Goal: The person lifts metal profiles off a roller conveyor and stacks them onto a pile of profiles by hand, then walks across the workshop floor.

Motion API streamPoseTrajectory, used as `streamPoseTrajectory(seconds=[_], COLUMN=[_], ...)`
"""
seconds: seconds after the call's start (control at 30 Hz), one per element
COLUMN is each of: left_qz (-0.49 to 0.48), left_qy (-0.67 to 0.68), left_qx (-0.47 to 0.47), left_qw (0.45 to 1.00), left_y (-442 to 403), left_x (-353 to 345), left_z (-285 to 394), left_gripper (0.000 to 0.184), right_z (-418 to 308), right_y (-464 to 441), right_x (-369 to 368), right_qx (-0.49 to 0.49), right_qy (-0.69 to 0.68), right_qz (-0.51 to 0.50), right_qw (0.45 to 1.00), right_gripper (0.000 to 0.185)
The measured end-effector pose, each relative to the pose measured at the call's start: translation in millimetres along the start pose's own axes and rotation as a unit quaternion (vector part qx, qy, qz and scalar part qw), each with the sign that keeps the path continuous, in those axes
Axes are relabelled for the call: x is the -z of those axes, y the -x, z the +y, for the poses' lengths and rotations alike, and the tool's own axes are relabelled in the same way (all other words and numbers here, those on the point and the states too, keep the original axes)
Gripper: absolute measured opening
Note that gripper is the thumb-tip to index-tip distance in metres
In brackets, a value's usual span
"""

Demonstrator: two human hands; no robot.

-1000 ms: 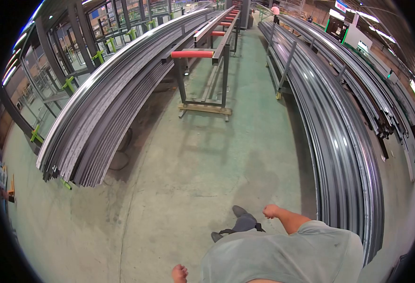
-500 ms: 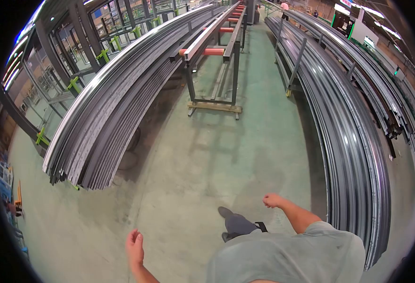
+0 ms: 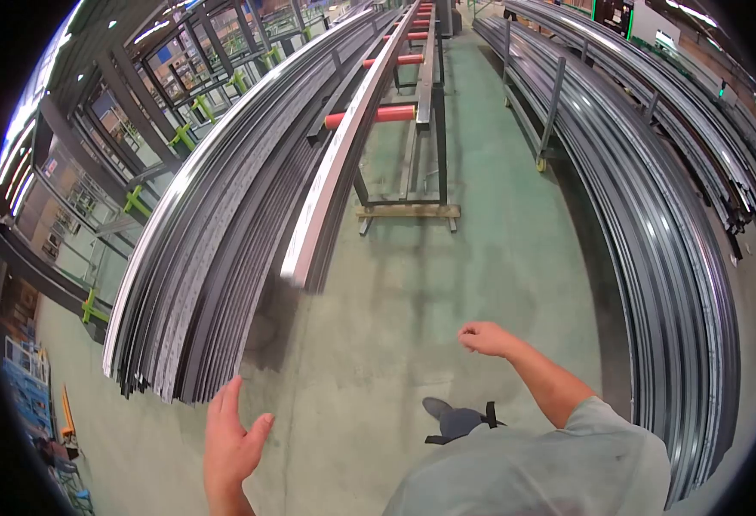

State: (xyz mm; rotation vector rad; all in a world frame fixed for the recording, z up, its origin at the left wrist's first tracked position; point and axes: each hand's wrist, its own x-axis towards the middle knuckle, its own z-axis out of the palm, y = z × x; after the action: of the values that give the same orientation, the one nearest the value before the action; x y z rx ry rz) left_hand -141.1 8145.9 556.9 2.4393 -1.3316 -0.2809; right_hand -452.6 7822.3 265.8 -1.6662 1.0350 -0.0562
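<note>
My left hand [image 3: 236, 443] is raised at the lower left, fingers stretched and thumb apart, holding nothing. Just beyond its fingertips, in the picture, lie the ends of a long stack of grey metal profiles [image 3: 193, 292]. My right hand [image 3: 485, 339] hangs over the bare floor, its fingers loosely curled together with nothing visible in them. Ahead, a long metal profile [image 3: 331, 193] with a pale upper face juts toward me from a roller stand [image 3: 441, 146] with red rollers [image 3: 395, 113]. Neither hand visibly touches it.
On the right, another long stack of profiles [image 3: 653, 232] rests on a wheeled rack [image 3: 552, 112]. Dark frames with green clamps [image 3: 137, 202] stand along the left. A blue rack [image 3: 25, 374] is at the far left. Green floor [image 3: 378, 344] runs between the stacks.
The long profile now extends off the roller stand's near end toward me. My left hand has risen and spread its fingers; my right hand has shifted slightly left and up. The view has moved forward.
</note>
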Motion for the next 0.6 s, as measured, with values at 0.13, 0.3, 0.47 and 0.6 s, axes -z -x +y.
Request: streamPoseTrajectory(seconds=[0.13,0.3,0.47,0.6], left_qz=[0.03,0.008,-0.162,-0.152], left_qy=[-0.073,-0.242,-0.123,0.016], left_qx=[-0.03,0.063,0.136,0.154], left_qw=[0.996,0.968,0.97,0.976], left_y=[-51,-86,-71,2], left_x=[-9,-30,-32,-48], left_z=[15,15,-50,-90], left_gripper=[0.084,0.112,0.107,0.069], right_z=[-37,-76,-91,-111], right_y=[-54,-95,-123,-147], right_x=[13,19,5,-1], right_qx=[-0.001,-0.013,0.001,0.016], right_qy=[-0.085,-0.243,-0.288,-0.307], right_qz=[0.028,0.074,0.089,0.108], right_qw=[0.996,0.967,0.953,0.945], right_gripper=[0.033,0.038,0.041,0.05])
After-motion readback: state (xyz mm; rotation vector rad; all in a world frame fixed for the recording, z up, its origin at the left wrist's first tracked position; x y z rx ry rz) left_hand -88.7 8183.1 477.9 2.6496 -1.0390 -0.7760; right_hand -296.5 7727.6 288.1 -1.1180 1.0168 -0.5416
